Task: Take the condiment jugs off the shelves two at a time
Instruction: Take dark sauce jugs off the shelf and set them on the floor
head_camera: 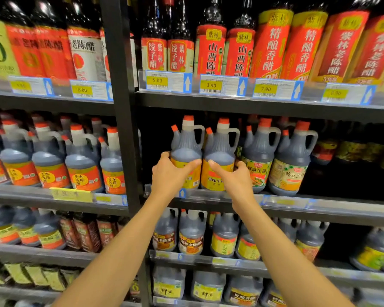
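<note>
On the left bay, the middle shelf carries a full front row of dark jugs with orange labels, none touched, and the shelf below it is stocked too.

Right of the black upright, the middle shelf of the right bay has a dark gap at its left end, just beside the post. Whether jugs once stood there cannot be told.

Next to that gap, the left hand wraps around the belly of the left yellow-label jug, thumb across the front of the label, fingers curled round its left side. Touching it on the right stands the right yellow-label jug, and the right hand holds it in mirror fashion: thumb on the front, fingers curled behind its right side. Both jugs appear to sit upright on the shelf at its front edge, not yet lifted out.

Further right, two more jugs with green-and-cream labels stand untouched, then a dark stretch toward the shelf's right end.

By my reading, this pair is gripped but not drawn off. The two neighbours, the left bay's row and the jugs on the lower shelves are left, so most of the work lies ahead.
</note>
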`<action>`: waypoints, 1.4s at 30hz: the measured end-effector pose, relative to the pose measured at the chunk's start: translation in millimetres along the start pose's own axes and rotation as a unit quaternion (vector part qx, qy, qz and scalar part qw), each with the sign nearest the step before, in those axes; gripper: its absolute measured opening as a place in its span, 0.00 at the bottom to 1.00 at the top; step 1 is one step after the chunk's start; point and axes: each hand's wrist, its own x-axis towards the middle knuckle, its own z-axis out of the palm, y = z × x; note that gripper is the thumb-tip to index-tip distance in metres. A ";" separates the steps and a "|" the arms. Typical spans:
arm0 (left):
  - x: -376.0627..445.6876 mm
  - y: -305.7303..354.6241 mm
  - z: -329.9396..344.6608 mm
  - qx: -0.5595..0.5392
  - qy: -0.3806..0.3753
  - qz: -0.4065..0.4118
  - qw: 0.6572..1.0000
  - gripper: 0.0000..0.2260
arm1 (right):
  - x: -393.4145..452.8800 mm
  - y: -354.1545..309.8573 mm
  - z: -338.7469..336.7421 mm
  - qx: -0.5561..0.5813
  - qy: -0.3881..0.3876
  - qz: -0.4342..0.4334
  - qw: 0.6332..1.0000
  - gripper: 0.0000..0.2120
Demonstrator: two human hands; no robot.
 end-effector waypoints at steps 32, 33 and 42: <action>91.9 -42.3 35.8 -0.060 -0.010 -0.045 0.997 0.38 | 79.1 5.5 35.4 -0.095 0.010 0.013 0.995 0.32; 95.0 -45.4 38.4 -0.058 -0.007 -0.044 0.997 0.38 | 81.7 5.3 36.6 -0.105 0.017 0.016 0.994 0.33; 116.7 -48.1 47.9 -0.047 0.014 -0.036 0.998 0.43 | 106.5 13.1 45.6 -0.103 0.033 0.004 0.994 0.34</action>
